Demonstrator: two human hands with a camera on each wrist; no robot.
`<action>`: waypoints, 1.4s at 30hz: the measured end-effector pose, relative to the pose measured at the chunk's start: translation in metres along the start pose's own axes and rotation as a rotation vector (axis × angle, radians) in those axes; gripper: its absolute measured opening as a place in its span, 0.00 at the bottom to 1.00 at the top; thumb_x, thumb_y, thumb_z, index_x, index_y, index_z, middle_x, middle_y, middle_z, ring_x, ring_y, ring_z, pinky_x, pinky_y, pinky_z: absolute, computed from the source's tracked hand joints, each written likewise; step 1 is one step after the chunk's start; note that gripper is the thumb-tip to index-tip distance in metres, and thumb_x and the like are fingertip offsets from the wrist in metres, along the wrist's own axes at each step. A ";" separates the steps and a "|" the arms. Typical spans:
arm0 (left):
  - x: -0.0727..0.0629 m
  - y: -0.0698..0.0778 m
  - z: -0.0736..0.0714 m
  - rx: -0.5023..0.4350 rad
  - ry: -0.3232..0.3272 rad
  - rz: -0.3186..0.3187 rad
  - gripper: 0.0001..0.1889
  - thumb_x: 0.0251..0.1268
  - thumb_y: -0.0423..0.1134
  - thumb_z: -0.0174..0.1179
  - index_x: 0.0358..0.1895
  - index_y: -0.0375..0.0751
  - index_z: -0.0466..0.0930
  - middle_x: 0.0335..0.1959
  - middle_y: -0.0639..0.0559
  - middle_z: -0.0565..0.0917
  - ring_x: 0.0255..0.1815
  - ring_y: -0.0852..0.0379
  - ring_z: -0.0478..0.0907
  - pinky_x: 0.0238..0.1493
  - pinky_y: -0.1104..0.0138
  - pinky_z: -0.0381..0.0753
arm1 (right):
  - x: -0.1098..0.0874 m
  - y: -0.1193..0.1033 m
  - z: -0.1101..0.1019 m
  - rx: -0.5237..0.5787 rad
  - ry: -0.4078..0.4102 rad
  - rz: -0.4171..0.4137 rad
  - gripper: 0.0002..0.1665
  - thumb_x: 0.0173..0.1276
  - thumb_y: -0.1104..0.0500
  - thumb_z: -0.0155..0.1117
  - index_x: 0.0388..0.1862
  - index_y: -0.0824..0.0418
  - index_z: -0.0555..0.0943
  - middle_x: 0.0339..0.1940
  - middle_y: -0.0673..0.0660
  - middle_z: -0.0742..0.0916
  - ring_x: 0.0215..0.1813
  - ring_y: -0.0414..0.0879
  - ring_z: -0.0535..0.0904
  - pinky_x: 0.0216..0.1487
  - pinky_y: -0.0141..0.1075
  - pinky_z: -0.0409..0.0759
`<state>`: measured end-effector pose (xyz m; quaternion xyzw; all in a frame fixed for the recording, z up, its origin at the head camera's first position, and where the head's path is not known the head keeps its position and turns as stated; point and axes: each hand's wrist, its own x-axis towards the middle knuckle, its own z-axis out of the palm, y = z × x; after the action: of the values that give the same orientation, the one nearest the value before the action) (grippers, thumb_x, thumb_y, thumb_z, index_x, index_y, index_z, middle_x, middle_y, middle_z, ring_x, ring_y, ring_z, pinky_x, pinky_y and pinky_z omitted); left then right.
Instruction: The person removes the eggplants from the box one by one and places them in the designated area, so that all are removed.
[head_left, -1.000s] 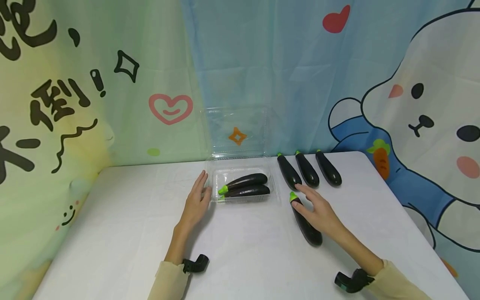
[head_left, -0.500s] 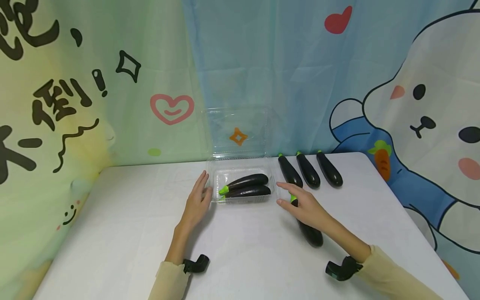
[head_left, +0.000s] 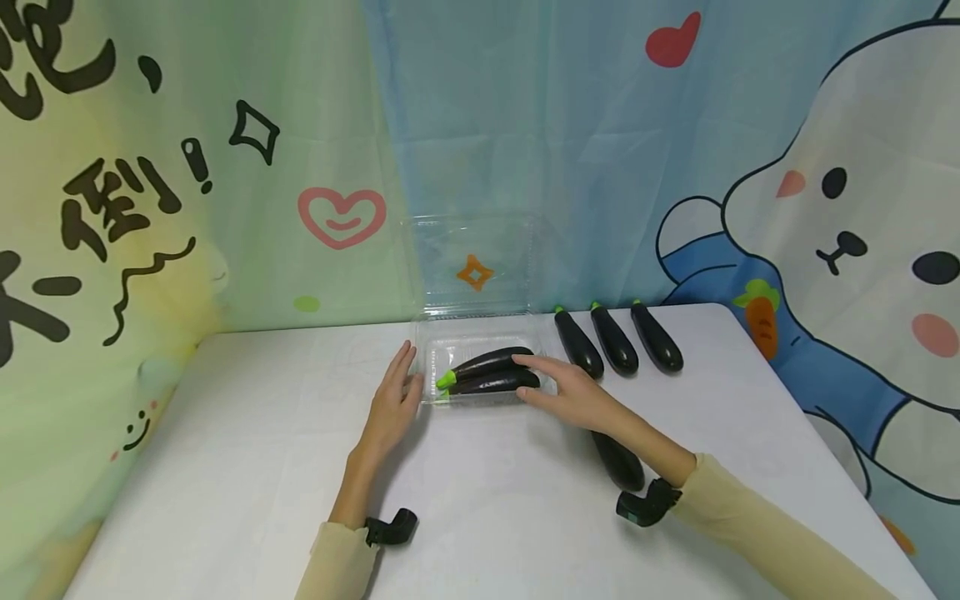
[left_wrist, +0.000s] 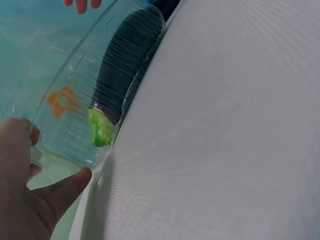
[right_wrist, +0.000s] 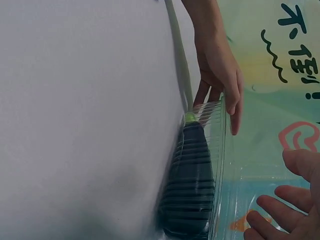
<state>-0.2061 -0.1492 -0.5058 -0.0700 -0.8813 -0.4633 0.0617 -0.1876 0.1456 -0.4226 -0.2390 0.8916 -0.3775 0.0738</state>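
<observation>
A clear plastic clamshell box point(head_left: 480, 337) stands with its lid raised at the back. Two dark eggplants with green stem ends lie in it, one eggplant point(head_left: 491, 362) behind the other eggplant point(head_left: 495, 382). My left hand point(head_left: 392, 398) rests against the box's left side, fingers straight; in the left wrist view its thumb point(left_wrist: 75, 184) is at the box's corner. Over the box's right end is my right hand point(head_left: 562, 390), fingers spread and nothing held. In the right wrist view its fingers point(right_wrist: 280, 210) are apart, above the rim.
Right of the box, three eggplants lie in a row near the table's back edge: a left one point(head_left: 577, 342), a middle one point(head_left: 615, 340) and a right one point(head_left: 657, 337). Another eggplant point(head_left: 618, 462) lies nearer, partly hidden under my right forearm. A printed curtain point(head_left: 480, 108) hangs behind the white table point(head_left: 480, 525).
My right hand has moved left, from the nearer eggplant to over the box's right end, with nothing in it. The left hand and the eggplants stay in place.
</observation>
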 end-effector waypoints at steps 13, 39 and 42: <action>0.000 -0.001 0.001 -0.007 0.004 -0.001 0.27 0.76 0.43 0.45 0.75 0.41 0.58 0.79 0.53 0.56 0.63 0.46 0.77 0.69 0.50 0.70 | 0.053 0.012 0.001 -0.063 -0.136 -0.083 0.34 0.71 0.51 0.61 0.72 0.60 0.67 0.72 0.62 0.72 0.74 0.59 0.65 0.72 0.55 0.66; -0.001 -0.001 0.000 0.008 0.009 0.008 0.25 0.77 0.44 0.44 0.73 0.44 0.62 0.79 0.54 0.56 0.64 0.46 0.76 0.68 0.51 0.72 | 0.102 0.030 0.007 -0.153 -0.314 -0.014 0.30 0.73 0.53 0.57 0.71 0.61 0.69 0.72 0.63 0.72 0.74 0.61 0.64 0.72 0.56 0.65; 0.000 -0.001 0.000 0.010 0.004 0.010 0.26 0.77 0.45 0.43 0.73 0.43 0.61 0.79 0.53 0.56 0.64 0.46 0.76 0.67 0.51 0.73 | 0.106 0.030 0.008 -0.153 -0.317 -0.005 0.30 0.72 0.52 0.58 0.71 0.60 0.69 0.72 0.62 0.73 0.74 0.61 0.64 0.72 0.55 0.66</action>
<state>-0.2061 -0.1496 -0.5069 -0.0732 -0.8831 -0.4587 0.0659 -0.2892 0.1071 -0.4440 -0.3027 0.8944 -0.2661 0.1939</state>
